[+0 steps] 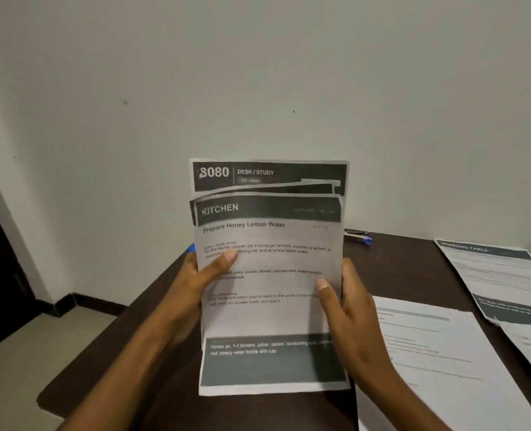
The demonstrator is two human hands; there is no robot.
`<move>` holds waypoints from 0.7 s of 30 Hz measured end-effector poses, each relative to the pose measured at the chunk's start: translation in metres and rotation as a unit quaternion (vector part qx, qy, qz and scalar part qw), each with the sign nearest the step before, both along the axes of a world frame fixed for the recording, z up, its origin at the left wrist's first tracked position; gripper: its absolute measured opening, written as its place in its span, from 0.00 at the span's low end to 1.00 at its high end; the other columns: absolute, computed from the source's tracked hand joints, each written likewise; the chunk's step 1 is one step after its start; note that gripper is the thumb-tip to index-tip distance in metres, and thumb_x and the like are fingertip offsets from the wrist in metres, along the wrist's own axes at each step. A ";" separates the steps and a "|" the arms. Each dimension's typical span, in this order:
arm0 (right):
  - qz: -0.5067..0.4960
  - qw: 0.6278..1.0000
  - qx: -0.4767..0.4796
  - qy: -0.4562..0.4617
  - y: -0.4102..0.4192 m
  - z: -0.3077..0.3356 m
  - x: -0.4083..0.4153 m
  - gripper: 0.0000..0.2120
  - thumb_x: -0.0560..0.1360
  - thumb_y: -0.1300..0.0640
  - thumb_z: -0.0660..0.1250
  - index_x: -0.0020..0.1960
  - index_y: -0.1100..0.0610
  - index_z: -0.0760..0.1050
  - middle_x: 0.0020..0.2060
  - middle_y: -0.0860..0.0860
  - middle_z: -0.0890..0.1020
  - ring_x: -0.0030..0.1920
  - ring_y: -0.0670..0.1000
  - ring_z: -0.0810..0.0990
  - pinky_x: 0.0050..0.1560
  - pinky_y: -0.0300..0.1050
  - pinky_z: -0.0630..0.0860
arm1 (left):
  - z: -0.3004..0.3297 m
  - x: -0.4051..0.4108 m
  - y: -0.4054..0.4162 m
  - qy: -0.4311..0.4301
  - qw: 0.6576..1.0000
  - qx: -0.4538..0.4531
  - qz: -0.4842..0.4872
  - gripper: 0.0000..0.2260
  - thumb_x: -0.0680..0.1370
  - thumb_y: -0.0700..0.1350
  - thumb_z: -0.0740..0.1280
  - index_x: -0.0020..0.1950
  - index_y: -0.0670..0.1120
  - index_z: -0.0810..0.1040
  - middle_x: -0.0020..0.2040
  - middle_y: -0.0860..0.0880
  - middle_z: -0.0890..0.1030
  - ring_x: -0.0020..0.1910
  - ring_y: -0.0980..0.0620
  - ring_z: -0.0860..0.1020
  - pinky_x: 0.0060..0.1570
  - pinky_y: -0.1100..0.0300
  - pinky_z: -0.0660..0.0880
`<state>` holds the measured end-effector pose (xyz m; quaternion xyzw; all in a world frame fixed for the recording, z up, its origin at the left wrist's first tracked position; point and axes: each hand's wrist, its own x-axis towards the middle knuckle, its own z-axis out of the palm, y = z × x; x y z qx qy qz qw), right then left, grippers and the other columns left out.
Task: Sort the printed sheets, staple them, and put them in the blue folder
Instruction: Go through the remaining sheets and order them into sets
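Observation:
I hold a stack of printed sheets (pixel 270 309) upright above the dark table (pixel 413 269). The front sheet is headed KITCHEN, and a sheet headed DESK / STUDY sticks up behind it. My left hand (pixel 195 284) grips the stack's left edge with the thumb across the front page. My right hand (pixel 348 309) grips the right edge, thumb on the front. A stapler (pixel 359 236) with a blue end lies at the table's back edge, right of the stack. A bit of blue (pixel 191 247) peeks out behind the stack's left edge; I cannot tell what it is.
More printed sheets lie flat on the table at the right: one near me (pixel 429 353) and an overlapping pile (pixel 500 281) towards the right edge. A pale wall stands just behind the table. Floor and a dark doorway are at the left.

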<state>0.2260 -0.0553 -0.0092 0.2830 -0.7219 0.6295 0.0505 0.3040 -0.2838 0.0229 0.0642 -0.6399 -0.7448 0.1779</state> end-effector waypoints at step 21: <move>-0.022 0.997 -0.051 0.051 -0.007 0.018 0.013 0.12 0.85 0.51 0.61 0.67 0.49 0.74 0.56 0.34 0.83 0.58 0.37 0.82 0.50 0.33 0.81 | 0.015 0.017 -0.004 0.020 0.998 -0.034 0.057 0.30 0.74 0.62 0.73 0.72 0.50 0.74 0.62 0.46 0.86 0.60 0.42 0.85 0.60 0.40 0.81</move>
